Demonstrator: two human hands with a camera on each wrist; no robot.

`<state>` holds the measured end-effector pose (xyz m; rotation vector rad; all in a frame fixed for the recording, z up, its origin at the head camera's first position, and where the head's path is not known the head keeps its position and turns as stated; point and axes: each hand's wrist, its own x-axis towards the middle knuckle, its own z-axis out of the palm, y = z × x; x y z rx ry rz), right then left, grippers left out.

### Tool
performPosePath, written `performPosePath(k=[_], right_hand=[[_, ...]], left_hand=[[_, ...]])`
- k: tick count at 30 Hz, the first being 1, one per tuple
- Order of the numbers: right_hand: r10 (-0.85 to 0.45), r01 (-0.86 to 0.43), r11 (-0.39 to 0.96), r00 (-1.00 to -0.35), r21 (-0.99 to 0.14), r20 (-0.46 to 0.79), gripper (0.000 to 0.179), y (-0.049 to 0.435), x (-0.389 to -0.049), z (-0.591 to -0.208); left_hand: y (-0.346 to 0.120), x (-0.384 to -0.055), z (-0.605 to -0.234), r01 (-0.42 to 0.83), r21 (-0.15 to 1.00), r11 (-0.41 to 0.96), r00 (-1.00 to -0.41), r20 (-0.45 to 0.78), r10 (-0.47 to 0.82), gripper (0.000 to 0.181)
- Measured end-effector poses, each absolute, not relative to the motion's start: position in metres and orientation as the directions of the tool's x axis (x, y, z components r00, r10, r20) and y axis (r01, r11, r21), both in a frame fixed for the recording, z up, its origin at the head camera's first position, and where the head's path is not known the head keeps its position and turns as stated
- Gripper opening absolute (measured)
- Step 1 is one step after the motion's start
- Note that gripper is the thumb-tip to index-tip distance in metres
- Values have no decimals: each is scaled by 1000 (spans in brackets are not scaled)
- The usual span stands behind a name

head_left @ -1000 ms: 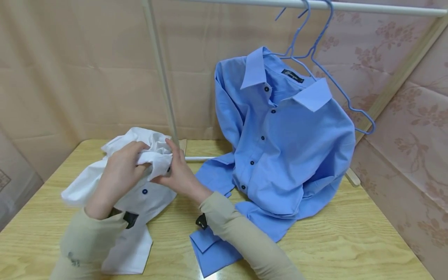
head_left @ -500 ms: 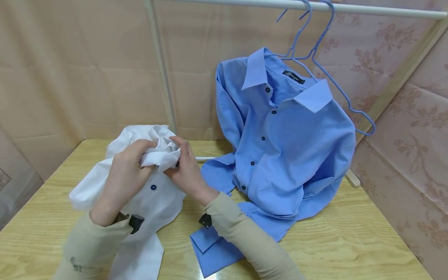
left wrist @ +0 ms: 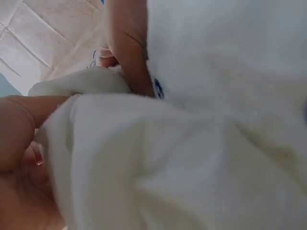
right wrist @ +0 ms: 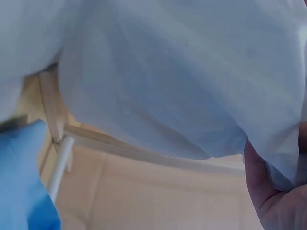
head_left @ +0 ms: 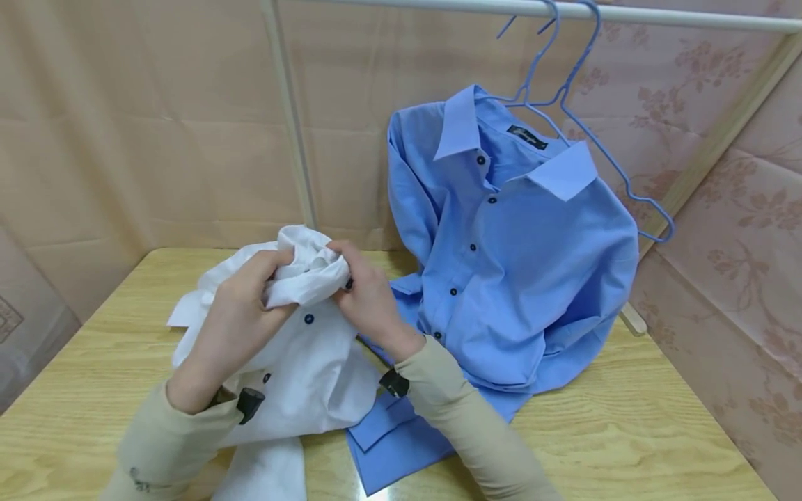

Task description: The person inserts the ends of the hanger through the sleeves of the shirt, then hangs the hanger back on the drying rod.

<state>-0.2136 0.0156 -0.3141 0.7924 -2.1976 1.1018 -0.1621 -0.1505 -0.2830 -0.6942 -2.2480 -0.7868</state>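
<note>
1. Head view: the left hand (head_left: 241, 316) has its fingers curled into the bunched cloth of a white shirt (head_left: 326, 383), with the thumb over the top of the gathered fold.
2. On the other side of that fold, the right hand (head_left: 374, 303) pinches the cloth between thumb and fingers, so the bunched part is held between the two hands. Some fingertips are hidden in the fabric, so I cannot tell exactly how they sit.
3. The white shirt is raised over the left part of the table (head_left: 595, 438). Its front hangs below the grip, showing dark buttons, and a lower strip reaches the table near the left forearm. In the left wrist view, cloth fills most of the picture.
4. To the right, a blue shirt (head_left: 495, 278) leans upright, its collar at two blue hangers (head_left: 626, 174) hooked on the rail (head_left: 689, 18). How far each hanger runs inside it is unclear.
5. The step in hand looks like gathering the white shirt and working its bunched edge with both hands.
6. As I judge it, the next move calls for a firm two-handed grip, spreading that edge gently, and lifting the hanging cloth away from the blue sleeve (head_left: 401, 452) beside it.
</note>
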Motion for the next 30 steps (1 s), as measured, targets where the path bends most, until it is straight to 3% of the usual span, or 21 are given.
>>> performPosePath(k=[6, 11, 21, 30], right_hand=[[-203, -679, 489, -699, -547, 686, 41, 31, -214, -303], [-131, -680, 494, -673, -541, 728, 38, 44, -215, -292], [-91, -686, 498, -650, -530, 755, 39, 67, -212, -270], [-107, -730, 493, -590, -473, 800, 42, 79, -195, -251]], left_hand=[[-150, -162, -284, 613, 381, 693, -733, 601, 318, 73], [-148, -165, -287, 621, 338, 707, -741, 546, 390, 96], [-144, -162, -285, 572, 336, 748, -784, 492, 378, 103], [-140, -158, -288, 611, 324, 722, -733, 576, 362, 94]])
